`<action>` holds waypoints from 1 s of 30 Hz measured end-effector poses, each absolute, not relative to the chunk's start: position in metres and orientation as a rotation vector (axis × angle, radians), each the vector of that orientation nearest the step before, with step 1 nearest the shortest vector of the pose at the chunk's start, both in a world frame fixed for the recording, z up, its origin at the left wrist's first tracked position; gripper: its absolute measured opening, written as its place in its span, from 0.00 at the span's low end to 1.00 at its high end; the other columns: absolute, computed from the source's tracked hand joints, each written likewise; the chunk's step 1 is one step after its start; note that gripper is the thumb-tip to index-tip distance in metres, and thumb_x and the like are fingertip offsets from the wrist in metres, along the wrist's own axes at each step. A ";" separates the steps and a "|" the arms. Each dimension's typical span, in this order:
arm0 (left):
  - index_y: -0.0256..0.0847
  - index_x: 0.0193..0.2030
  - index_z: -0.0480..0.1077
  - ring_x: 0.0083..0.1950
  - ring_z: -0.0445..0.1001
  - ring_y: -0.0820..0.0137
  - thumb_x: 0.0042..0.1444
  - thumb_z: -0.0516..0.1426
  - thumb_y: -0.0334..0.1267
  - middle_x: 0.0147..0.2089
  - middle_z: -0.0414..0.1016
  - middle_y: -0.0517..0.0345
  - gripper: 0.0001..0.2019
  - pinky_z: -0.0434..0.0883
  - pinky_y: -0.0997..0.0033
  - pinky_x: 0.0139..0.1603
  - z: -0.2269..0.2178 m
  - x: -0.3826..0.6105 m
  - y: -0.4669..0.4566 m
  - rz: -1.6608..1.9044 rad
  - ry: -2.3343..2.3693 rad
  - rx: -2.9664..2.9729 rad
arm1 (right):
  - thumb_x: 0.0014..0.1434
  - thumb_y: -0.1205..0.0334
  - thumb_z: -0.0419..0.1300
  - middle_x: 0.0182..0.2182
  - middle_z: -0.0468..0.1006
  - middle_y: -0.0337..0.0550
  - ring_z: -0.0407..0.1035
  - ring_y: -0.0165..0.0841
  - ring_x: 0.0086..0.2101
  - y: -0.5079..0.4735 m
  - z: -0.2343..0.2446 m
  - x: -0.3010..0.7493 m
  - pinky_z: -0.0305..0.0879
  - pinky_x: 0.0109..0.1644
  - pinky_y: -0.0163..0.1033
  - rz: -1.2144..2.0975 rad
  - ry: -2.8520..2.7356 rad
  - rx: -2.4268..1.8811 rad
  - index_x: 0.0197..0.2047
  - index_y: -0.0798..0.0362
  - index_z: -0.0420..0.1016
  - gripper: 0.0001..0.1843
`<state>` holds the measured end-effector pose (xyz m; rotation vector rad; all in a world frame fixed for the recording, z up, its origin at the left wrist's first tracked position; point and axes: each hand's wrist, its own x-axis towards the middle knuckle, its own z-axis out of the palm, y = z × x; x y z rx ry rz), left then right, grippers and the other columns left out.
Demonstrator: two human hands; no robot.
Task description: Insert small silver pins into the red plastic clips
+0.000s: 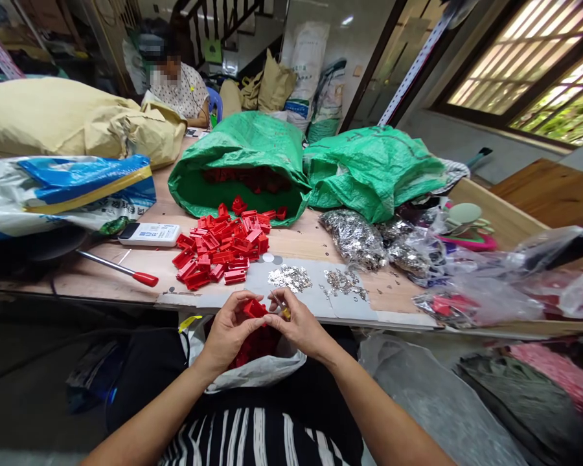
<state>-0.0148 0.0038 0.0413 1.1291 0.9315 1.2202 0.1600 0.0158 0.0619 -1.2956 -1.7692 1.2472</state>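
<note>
My left hand is closed around a small red plastic part, just off the table's front edge. Pinched in my right hand is a small yellow-handled tool with a thin metal shaft; its tip is too small to make out. The fingertips of both hands meet at the red part. Below them, a white bag in my lap holds more red parts. Ahead lies a heap of similar red pieces, beside flat silvery metal bits and a second pile of small metal pieces on a grey sheet.
A green sack opens toward the heap, with another green sack beside it. Clear bags of metal parts sit to the right. At left are a red-tipped lever and a white device. A person sits across the table.
</note>
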 end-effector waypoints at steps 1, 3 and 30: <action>0.45 0.46 0.69 0.47 0.74 0.67 0.49 0.63 0.34 0.47 0.75 0.56 0.16 0.70 0.67 0.50 0.040 -0.017 0.008 1.228 0.992 1.235 | 0.60 0.58 0.57 0.38 0.68 0.39 0.63 0.29 0.33 0.017 0.062 0.161 0.61 0.38 0.35 1.151 -1.844 -1.314 0.45 0.51 0.62 0.12; 0.45 0.46 0.69 0.46 0.74 0.67 0.49 0.62 0.34 0.46 0.75 0.57 0.16 0.69 0.67 0.50 0.037 -0.022 0.016 1.213 1.123 1.441 | 0.62 0.63 0.53 0.39 0.69 0.42 0.64 0.32 0.38 0.021 0.062 0.162 0.61 0.44 0.38 0.952 -1.983 -1.327 0.46 0.51 0.66 0.08; 0.42 0.46 0.73 0.46 0.76 0.66 0.50 0.60 0.33 0.45 0.79 0.55 0.14 0.69 0.68 0.50 0.028 -0.035 0.038 0.942 1.258 1.806 | 0.62 0.67 0.54 0.35 0.74 0.44 0.69 0.32 0.38 0.030 0.058 0.152 0.63 0.43 0.35 0.682 -2.317 -1.487 0.41 0.52 0.76 0.10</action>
